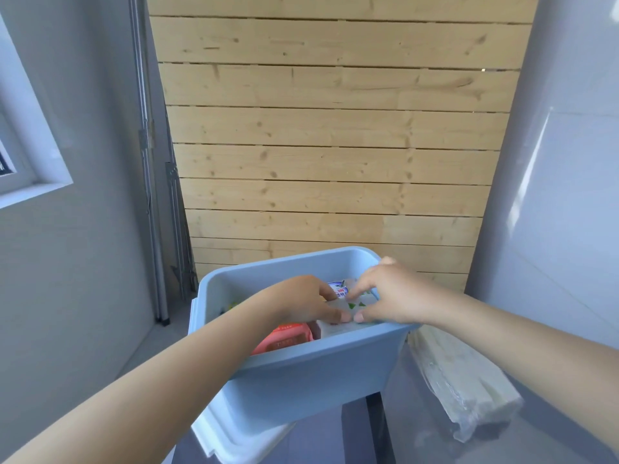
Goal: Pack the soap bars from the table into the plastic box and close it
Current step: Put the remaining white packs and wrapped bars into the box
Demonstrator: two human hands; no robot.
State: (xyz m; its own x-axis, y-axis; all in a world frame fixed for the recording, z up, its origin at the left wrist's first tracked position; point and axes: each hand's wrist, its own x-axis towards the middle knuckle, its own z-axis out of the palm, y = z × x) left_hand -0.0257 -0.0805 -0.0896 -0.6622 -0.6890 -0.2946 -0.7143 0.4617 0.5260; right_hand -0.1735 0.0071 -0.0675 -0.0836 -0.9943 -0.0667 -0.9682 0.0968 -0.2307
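Fingers of both hands are seen reaching down into the open light-blue plastic box (311, 373), which serves as the landmark. The left hand (298, 301) is curled over the near-left edge of a white wrapped soap bar (345, 316) inside the box, with its fingertips (343, 317) pressed to the wrapper. The right hand (390, 293) is bent round the same bar from the right side of the box, its index finger laid across the top and its thumb tip almost touching the left thumb at the bar's near edge. The bar is thus gripped between the two hands, just below the box rim. A red soap pack (284, 338) is seen lying lower in the box, to the left of the white bar. A white lid (231, 440) is partly tucked beneath the box at its near-left corner. A clear-wrapped pale bundle (469, 386) is laid on the grey table (412, 440) just right of the box.
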